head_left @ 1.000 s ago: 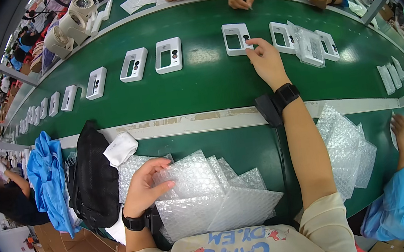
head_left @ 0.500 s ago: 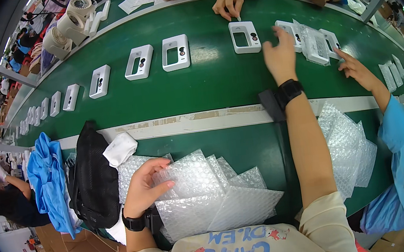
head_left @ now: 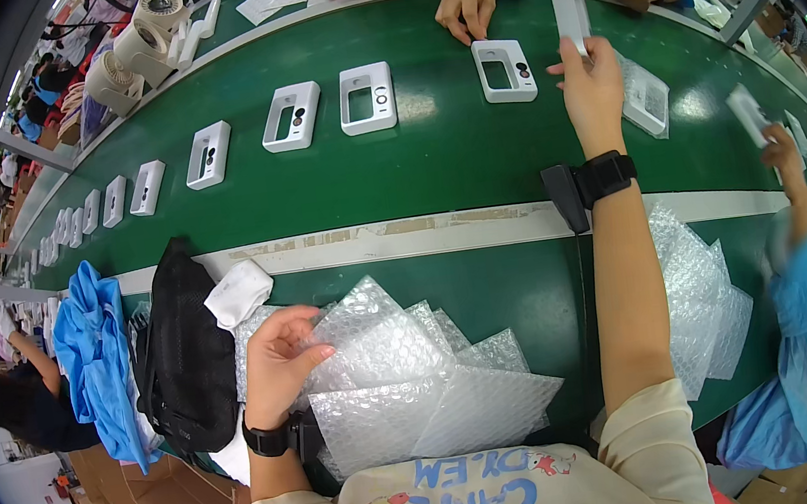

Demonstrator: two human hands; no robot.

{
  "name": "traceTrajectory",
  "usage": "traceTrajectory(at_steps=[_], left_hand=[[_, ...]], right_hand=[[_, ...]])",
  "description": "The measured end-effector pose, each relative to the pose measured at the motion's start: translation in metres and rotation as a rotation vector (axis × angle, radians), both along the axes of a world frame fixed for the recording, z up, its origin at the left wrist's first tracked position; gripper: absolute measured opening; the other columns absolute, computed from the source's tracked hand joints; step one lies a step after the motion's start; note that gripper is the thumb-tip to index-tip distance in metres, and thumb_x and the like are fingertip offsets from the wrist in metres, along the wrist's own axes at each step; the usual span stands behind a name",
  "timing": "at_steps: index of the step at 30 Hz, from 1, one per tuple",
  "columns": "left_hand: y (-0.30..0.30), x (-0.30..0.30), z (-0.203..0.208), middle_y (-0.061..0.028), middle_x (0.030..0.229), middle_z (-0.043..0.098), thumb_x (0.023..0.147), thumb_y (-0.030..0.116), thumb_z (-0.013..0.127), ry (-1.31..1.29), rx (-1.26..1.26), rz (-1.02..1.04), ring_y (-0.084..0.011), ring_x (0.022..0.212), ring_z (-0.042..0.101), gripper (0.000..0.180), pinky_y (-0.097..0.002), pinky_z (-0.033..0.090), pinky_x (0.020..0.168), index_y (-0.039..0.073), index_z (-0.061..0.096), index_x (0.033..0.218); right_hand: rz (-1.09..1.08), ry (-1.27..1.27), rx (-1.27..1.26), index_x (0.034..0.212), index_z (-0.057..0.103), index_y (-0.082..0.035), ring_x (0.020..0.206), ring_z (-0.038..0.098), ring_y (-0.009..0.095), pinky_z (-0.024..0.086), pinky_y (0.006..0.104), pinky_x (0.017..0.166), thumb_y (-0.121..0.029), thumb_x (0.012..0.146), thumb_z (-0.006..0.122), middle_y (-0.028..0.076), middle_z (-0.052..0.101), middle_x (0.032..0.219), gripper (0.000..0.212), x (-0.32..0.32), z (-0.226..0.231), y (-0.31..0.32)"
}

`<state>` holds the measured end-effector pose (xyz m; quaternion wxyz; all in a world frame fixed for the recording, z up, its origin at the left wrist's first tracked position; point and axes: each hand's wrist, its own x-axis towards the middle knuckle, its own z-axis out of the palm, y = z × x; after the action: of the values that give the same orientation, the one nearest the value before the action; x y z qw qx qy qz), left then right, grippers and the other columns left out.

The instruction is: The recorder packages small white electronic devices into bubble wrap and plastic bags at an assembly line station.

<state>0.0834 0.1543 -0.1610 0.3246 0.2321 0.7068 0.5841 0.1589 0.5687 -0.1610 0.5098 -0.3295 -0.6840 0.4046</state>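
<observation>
My left hand (head_left: 281, 360) pinches the edge of a clear bubble wrap bag (head_left: 371, 329) on top of a loose pile. Its thumb and fingers are closed on that corner. Over the green belt, my right hand (head_left: 594, 93) grips a white plastic housing (head_left: 570, 12), raised and seen nearly edge-on. Just to its left lies another white housing (head_left: 507, 83) with a rectangular opening and round dark parts; a co-worker's hand (head_left: 468, 10) touches its far edge. A housing in bubble wrap (head_left: 647, 101) rests right of my right hand, partly hidden behind it.
A row of white housings (head_left: 292, 117) runs leftward along the green belt (head_left: 316, 192). At right, a co-worker's hand (head_left: 780, 148) holds a wrapped piece (head_left: 747, 112). More bubble wrap bags (head_left: 702, 306) lie right of my forearm. A black bag (head_left: 197, 358) and blue cloth (head_left: 99, 360) sit at left.
My right hand has moved right and lifted a housing off the belt. My left hand has raised the bag's edge slightly. The housings have shifted right; the right co-worker has drawn a wrapped piece away.
</observation>
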Motion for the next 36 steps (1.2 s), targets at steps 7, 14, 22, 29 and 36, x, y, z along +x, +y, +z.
traceTrajectory(at_steps=[7, 14, 22, 29, 36], left_hand=[[-0.003, 0.008, 0.003, 0.0, 0.076, 0.056, 0.063, -0.01, 0.069, 0.08, 0.017, 0.058, -0.0076, 0.071, 0.053, 0.029, -0.0194, 0.043, 0.067, 0.001, 0.057, 0.087], [0.0, 0.016, 0.011, -0.0033, 0.077, 0.058, 0.062, -0.005, 0.072, 0.143, 0.144, 0.135, -0.0099, 0.071, 0.054, 0.021, -0.021, 0.043, 0.066, 0.001, 0.058, 0.076], [-0.011, 0.018, 0.011, -0.0026, 0.073, 0.06, 0.056, 0.007, 0.079, 0.654, 0.299, 0.046, -0.0113, 0.067, 0.052, 0.025, -0.0247, 0.04, 0.063, 0.004, 0.059, 0.071], [-0.011, 0.029, 0.015, -0.0027, 0.078, 0.062, 0.057, 0.007, 0.079, 0.287, 0.194, 0.007, -0.0109, 0.072, 0.056, 0.027, -0.0255, 0.043, 0.065, 0.003, 0.062, 0.077], [0.006, 0.03, 0.03, -0.004, 0.083, 0.062, 0.062, 0.0, 0.074, -0.158, 0.143, 0.005, -0.0105, 0.079, 0.058, 0.033, -0.0252, 0.046, 0.069, 0.0, 0.06, 0.091]], right_hand=[[0.926, -0.132, 0.357, 0.068, 0.053, -0.001, 0.048, 0.046, 0.009, 0.036, 0.0237, 0.046, -0.02, 0.076, 0.064, 0.005, 0.051, 0.058, 0.024, 0.007, 0.089, -0.103], [1.27, -0.156, 0.295, 0.077, 0.055, -0.003, 0.052, 0.049, 0.02, 0.037, 0.0273, 0.048, -0.013, 0.065, 0.068, 0.008, 0.051, 0.063, 0.02, 0.002, 0.083, -0.167], [1.191, -0.091, 0.381, 0.081, 0.055, -0.003, 0.053, 0.05, 0.024, 0.038, 0.0303, 0.048, -0.007, 0.062, 0.062, 0.009, 0.052, 0.062, 0.021, 0.005, 0.087, -0.182], [1.271, -0.058, -0.016, 0.074, 0.05, -0.001, 0.051, 0.05, 0.026, 0.037, 0.0325, 0.047, -0.011, 0.066, 0.06, 0.011, 0.051, 0.06, 0.017, 0.013, 0.096, -0.202], [1.334, -0.24, 0.045, 0.073, 0.045, 0.001, 0.049, 0.048, 0.026, 0.035, 0.0322, 0.046, -0.013, 0.068, 0.059, 0.014, 0.048, 0.057, 0.02, 0.012, 0.09, -0.204]])
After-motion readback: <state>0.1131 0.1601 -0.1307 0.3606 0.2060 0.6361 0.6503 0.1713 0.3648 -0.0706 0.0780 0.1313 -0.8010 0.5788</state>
